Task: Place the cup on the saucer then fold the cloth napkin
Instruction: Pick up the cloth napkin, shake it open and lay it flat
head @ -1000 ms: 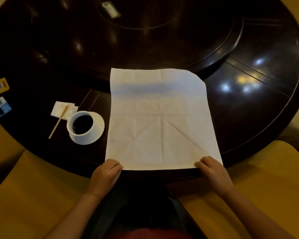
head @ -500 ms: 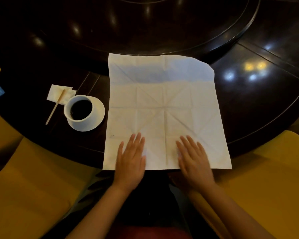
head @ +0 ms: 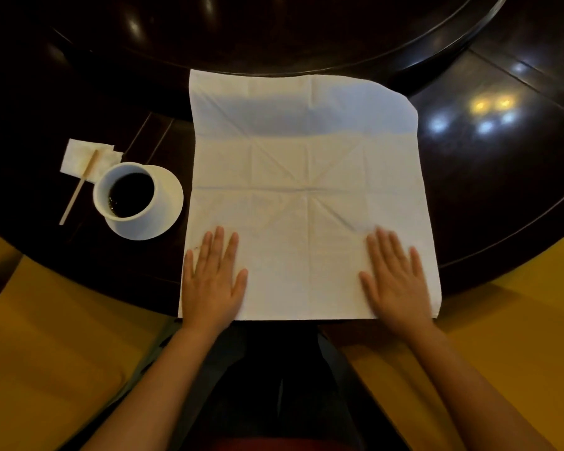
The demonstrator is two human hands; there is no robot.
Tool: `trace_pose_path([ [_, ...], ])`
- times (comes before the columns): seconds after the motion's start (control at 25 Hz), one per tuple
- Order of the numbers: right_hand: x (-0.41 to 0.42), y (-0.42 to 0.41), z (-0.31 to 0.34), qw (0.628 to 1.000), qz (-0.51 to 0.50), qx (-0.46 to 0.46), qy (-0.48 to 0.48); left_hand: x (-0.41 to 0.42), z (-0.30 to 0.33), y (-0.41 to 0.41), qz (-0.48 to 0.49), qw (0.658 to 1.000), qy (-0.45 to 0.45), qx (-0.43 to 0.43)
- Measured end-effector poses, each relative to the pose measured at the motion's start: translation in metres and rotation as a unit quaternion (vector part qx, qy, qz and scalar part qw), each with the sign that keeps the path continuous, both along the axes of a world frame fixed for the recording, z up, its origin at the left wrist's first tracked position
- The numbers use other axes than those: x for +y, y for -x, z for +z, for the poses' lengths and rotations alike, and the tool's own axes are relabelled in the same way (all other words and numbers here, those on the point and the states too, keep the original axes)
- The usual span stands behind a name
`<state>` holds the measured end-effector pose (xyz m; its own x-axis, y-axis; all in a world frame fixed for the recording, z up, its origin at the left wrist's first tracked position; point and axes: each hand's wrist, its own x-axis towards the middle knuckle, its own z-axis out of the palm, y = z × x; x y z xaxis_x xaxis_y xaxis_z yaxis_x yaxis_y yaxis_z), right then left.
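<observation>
A white cloth napkin point(head: 306, 177) lies spread flat on the dark round table, creased in a star pattern, its far right corner curled. My left hand point(head: 214, 278) rests palm down on its near left corner, fingers apart. My right hand point(head: 396, 278) lies flat on its near right corner, fingers apart. Left of the napkin a white cup point(head: 129, 193) of dark coffee stands on a white saucer point(head: 170, 203).
A small paper napkin point(head: 79, 157) with a wooden stirrer point(head: 79, 190) across it lies left of the cup. The raised turntable rim point(head: 437, 56) runs behind the napkin. Yellow chair cushions point(head: 46, 336) flank my lap on both sides.
My hands went from pinching the napkin's near corners to lying flat near its middle, then slid apart toward the two near corners. The camera tilted down and closer.
</observation>
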<state>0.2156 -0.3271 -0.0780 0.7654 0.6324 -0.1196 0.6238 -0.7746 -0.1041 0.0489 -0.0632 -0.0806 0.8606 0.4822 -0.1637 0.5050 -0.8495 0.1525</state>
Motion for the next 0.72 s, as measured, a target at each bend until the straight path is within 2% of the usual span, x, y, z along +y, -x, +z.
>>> trace_pose_path([
  [0.16,-0.015,-0.028,0.011,0.984,-0.178,0.019,0.004,-0.001,0.011,0.000,0.108,0.994,0.008,0.002],
  [0.2,-0.001,-0.029,0.015,0.983,-0.183,0.012,-0.008,-0.006,0.015,-0.013,0.111,0.994,0.013,-0.016],
  [0.32,0.072,-0.024,0.015,0.998,-0.038,-0.007,-0.057,-0.022,0.023,-0.078,0.018,0.996,0.005,-0.091],
  [0.4,0.121,-0.023,0.010,0.998,0.030,0.006,-0.063,-0.021,0.018,-0.124,-0.025,0.995,-0.030,-0.091],
  [0.52,0.158,-0.036,0.000,0.996,0.032,0.064,-0.059,-0.002,0.003,-0.160,-0.022,0.999,-0.039,-0.016],
  [0.72,0.152,-0.080,-0.010,0.993,0.110,0.004,-0.041,0.019,-0.007,-0.158,-0.016,0.999,-0.026,-0.028],
])
